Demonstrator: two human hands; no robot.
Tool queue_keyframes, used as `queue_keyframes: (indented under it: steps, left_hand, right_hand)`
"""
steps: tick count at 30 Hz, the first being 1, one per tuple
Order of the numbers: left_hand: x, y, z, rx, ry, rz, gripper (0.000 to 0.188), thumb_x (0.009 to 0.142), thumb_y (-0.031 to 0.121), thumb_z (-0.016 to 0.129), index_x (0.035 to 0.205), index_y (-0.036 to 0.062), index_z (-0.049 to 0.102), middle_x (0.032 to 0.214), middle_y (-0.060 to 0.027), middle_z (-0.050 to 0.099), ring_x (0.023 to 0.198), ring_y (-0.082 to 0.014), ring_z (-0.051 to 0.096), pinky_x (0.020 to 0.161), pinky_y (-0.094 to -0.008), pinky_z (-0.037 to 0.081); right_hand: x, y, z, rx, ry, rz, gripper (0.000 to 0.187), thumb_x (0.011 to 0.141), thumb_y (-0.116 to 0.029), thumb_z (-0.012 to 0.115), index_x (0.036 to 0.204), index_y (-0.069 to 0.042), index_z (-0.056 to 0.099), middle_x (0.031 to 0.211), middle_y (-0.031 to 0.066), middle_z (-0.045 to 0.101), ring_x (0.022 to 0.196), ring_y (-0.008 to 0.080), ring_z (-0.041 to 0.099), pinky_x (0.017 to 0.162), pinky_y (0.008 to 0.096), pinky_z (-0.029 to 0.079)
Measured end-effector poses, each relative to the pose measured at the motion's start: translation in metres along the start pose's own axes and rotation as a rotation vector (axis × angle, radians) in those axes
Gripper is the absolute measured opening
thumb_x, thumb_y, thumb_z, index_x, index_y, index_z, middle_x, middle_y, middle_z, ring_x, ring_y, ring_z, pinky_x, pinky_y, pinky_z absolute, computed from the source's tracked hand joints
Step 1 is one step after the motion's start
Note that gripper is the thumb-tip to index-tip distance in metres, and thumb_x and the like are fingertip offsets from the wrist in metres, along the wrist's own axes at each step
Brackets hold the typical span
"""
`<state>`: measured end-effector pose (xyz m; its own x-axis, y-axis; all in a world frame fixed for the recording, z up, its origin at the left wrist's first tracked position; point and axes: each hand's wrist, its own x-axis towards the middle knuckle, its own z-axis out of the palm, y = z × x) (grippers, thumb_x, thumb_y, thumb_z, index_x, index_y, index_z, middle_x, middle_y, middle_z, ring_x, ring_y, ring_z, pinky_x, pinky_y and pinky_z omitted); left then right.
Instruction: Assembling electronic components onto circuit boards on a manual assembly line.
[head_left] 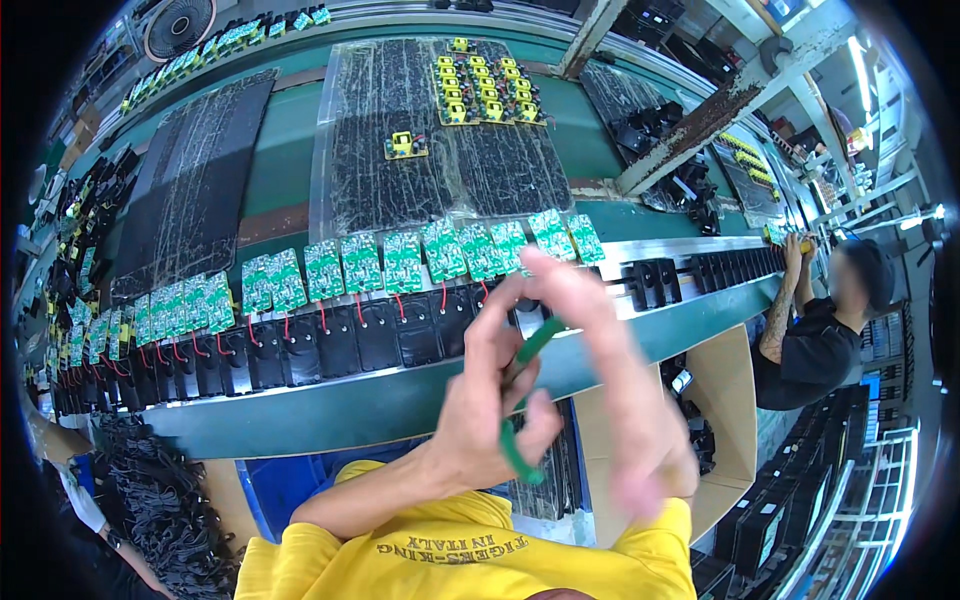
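My left hand [482, 400] is closed on a hand tool with two green handles [538, 342], like pliers or cutters; its jaws are hidden. My right hand [595, 320] is smeared by motion just right of the tool, in front of the row of boards. Green circuit boards [403, 262] lie side by side along the near edge of the conveyor. Short red wires run from many of them down to black plastic cases [415, 335] lined up on a metal strip. The cases right behind my hands are partly covered.
Yellow-cored boards [490, 90] stand grouped on a scratched black mat [350, 185], one apart. More black cases [735, 268] run rightward along the rail. A co-worker [825, 320] handles something there. An open cardboard box [728, 410] sits at my right, bundled black cables [165, 500] at lower left.
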<state>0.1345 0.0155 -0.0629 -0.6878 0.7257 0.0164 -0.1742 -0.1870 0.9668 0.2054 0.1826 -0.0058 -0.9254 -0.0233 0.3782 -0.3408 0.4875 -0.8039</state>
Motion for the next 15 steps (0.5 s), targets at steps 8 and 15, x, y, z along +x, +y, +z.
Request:
queue_keyframes:
  steps: [8,15]
  left_hand:
    - [0.016,-0.039,-0.02,1.072,-0.173,0.511,0.042,0.091,0.008,0.078,0.13,-0.0001,0.064,0.137,-0.0232,0.063,0.133,-0.0413,0.064,0.129,-0.0531,0.047]
    - [0.024,-0.059,-0.023,1.042,-0.124,0.587,0.032,0.096,0.009,0.074,0.124,-0.0009,0.063,0.14,-0.0243,0.062,0.135,-0.042,0.062,0.136,-0.057,0.039]
  right_hand:
    - [0.046,0.134,-0.076,-1.035,-0.257,-0.2,0.117,0.085,-0.089,0.076,0.167,-0.006,0.06,0.148,0.0126,0.071,0.121,0.0348,0.071,0.107,0.0505,0.057]
    - [0.034,0.162,-0.063,-0.951,-0.165,-0.059,0.1,0.088,-0.077,0.084,0.157,-0.007,0.064,0.133,0.0107,0.073,0.105,0.0326,0.071,0.096,0.0444,0.058]
